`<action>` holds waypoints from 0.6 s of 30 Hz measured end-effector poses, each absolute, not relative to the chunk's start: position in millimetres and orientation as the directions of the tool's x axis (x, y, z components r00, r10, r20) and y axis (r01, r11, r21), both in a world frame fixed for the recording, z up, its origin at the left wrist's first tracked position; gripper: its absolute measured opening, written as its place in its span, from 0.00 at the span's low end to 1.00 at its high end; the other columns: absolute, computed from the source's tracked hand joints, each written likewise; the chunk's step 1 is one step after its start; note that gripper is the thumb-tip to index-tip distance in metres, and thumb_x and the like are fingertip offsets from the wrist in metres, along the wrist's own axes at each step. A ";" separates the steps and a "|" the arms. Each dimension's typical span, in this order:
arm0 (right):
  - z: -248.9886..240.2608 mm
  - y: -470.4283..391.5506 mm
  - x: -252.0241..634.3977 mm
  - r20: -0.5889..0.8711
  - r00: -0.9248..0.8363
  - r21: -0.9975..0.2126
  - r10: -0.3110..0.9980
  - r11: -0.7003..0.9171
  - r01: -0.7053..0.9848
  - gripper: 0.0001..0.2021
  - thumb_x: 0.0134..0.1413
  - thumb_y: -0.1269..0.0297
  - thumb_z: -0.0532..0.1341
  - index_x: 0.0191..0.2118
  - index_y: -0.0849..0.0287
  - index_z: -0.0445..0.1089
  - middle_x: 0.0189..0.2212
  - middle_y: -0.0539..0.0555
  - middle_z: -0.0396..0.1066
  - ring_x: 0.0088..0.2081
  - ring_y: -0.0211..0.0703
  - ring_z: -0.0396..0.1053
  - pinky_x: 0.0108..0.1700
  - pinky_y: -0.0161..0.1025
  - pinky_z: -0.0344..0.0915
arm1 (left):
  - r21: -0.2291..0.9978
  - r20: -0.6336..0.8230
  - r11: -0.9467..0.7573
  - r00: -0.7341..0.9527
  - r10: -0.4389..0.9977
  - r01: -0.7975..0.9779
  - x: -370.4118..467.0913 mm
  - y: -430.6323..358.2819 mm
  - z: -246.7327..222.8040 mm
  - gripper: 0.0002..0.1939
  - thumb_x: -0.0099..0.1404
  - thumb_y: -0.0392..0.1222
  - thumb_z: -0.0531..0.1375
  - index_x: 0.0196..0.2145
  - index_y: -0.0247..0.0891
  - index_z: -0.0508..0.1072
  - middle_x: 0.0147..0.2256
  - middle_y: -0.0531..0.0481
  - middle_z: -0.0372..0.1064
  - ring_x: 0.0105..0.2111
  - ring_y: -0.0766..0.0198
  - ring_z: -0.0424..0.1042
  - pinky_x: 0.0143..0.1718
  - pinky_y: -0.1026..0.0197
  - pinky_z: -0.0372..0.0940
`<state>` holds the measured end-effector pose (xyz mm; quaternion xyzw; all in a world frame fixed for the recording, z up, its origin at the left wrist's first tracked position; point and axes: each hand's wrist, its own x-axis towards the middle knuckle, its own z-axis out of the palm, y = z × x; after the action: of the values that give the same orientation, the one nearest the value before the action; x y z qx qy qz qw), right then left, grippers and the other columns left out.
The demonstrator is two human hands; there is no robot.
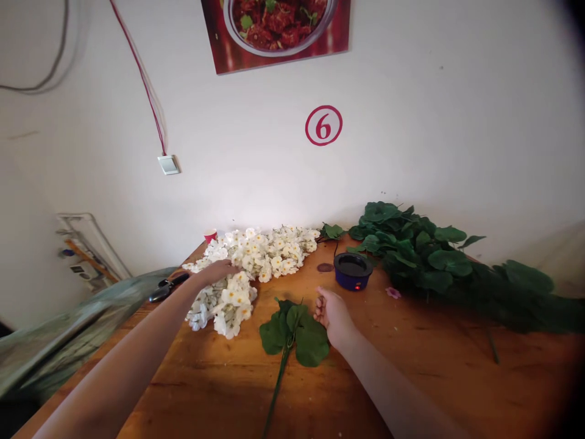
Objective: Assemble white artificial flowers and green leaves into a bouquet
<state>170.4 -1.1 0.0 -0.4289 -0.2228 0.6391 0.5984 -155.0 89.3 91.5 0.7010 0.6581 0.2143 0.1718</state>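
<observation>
My left hand (223, 268) reaches into the pile of white flowers (269, 250) at the back left of the table; its fingertips are hidden among the blossoms. My right hand (331, 314) has its fingers curled, just right of a green leaf sprig (292, 332) that lies on the wood with its stem toward me. What the curled fingers hold, if anything, is too small to make out. Behind that hand stands a round blue pot (353, 271) with a black top and a lit red light.
Green leaves (425, 253) are heaped along the right of the wooden table (338, 396). A small pink flower (393, 293) lies near the pot. Black-handled scissors (168, 287) rest at the left edge, and a red cup (211, 236) stands by the wall.
</observation>
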 end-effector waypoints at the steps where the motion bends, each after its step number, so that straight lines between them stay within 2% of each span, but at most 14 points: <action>1: 0.6 -1.3 170.1 -0.281 0.079 -0.806 0.957 -0.190 -0.561 0.13 0.43 0.59 0.65 0.26 0.56 0.59 0.12 0.41 0.57 0.12 0.31 0.53 0.16 0.31 0.53 | 0.534 0.063 -0.103 0.082 0.995 0.839 -151.8 82.0 88.4 0.28 0.45 0.63 0.63 0.37 0.41 0.79 0.43 0.45 0.76 0.47 0.45 0.71 0.48 0.53 0.64; 6: 3.5 -6.8 167.4 -0.210 0.086 -0.863 0.974 -0.143 -0.485 0.14 0.41 0.58 0.66 0.25 0.56 0.60 0.13 0.42 0.60 0.13 0.31 0.55 0.16 0.31 0.54 | 0.556 0.087 -0.199 0.182 0.979 0.807 -149.5 50.6 82.0 0.23 0.50 0.61 0.63 0.40 0.46 0.79 0.47 0.49 0.74 0.49 0.51 0.70 0.50 0.57 0.64; 12: -0.6 -7.7 164.4 -0.167 0.100 -0.898 0.981 -0.109 -0.426 0.15 0.40 0.55 0.66 0.23 0.56 0.59 0.13 0.42 0.59 0.13 0.32 0.55 0.15 0.31 0.53 | 0.488 0.163 -0.221 0.160 0.973 0.844 -159.2 49.5 104.3 0.24 0.52 0.59 0.63 0.42 0.45 0.77 0.49 0.47 0.71 0.52 0.48 0.67 0.55 0.53 0.59; 14: -2.4 -6.6 163.7 -0.166 0.097 -0.902 0.981 -0.111 -0.417 0.15 0.39 0.55 0.66 0.23 0.56 0.59 0.13 0.42 0.59 0.13 0.32 0.55 0.15 0.31 0.54 | 0.427 0.213 -0.217 0.136 0.968 0.878 -155.6 51.7 113.5 0.24 0.54 0.60 0.61 0.44 0.44 0.76 0.50 0.46 0.70 0.53 0.47 0.65 0.57 0.51 0.57; 18: -4.4 -6.3 162.0 -0.164 0.107 -0.908 0.981 -0.107 -0.405 0.15 0.40 0.54 0.65 0.22 0.56 0.59 0.13 0.43 0.59 0.13 0.31 0.55 0.15 0.31 0.54 | 0.197 0.340 -0.240 0.163 0.926 0.951 -139.1 61.2 126.8 0.26 0.60 0.59 0.57 0.51 0.42 0.71 0.55 0.44 0.65 0.57 0.48 0.61 0.59 0.50 0.54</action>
<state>162.0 -6.3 -4.4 -0.4553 -0.3160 0.5886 0.5886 -139.1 61.2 126.8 0.7620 0.6157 0.1982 -0.0310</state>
